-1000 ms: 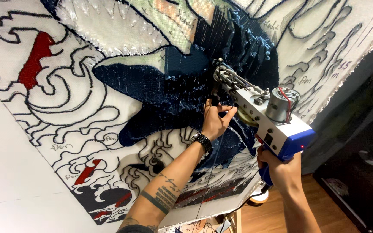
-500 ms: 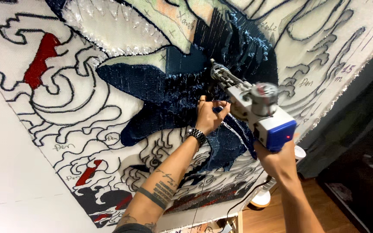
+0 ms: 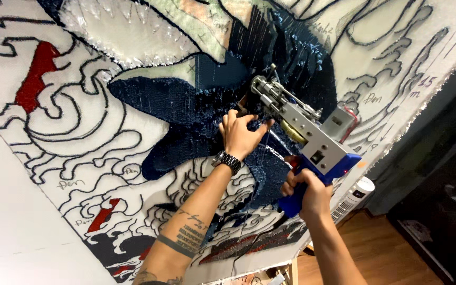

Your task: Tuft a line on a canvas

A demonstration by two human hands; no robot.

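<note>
Stretched cloth (image 3: 80,174) fills the left and centre of the view, white ground with black outline drawing; small handwritten marks sit in several outlined areas, low left and far right, in dark ink, and one arrow mark stands near the far right edge; red tufted patches (image 3: 37,74) lie at far left and low left; a dark blue tufted area (image 3: 175,105) occupies the centre.

Left hand (image 3: 241,134) lies against the blue area, fingers curled and pressed onto the cloth just beside the nose of the tufting gun (image 3: 304,129); a dark metal wristwatch (image 3: 227,161) circles the wrist; dark yarn (image 3: 252,206) hangs down from near that hand.

Right hand (image 3: 304,192) is wrapped tight around the gun's blue handle, low right of centre; the gun's grey metal body angles up and left, its needle end touching the cloth at the blue area.

A white tower fan (image 3: 352,198) stands on the wooden floor (image 3: 381,258) at right, behind the right hand.

Against the frame half a second before: the gun sits at much the same spot on the blue area; the left hand has shifted slightly, remaining beside the nose; the right grip is unchanged.
</note>
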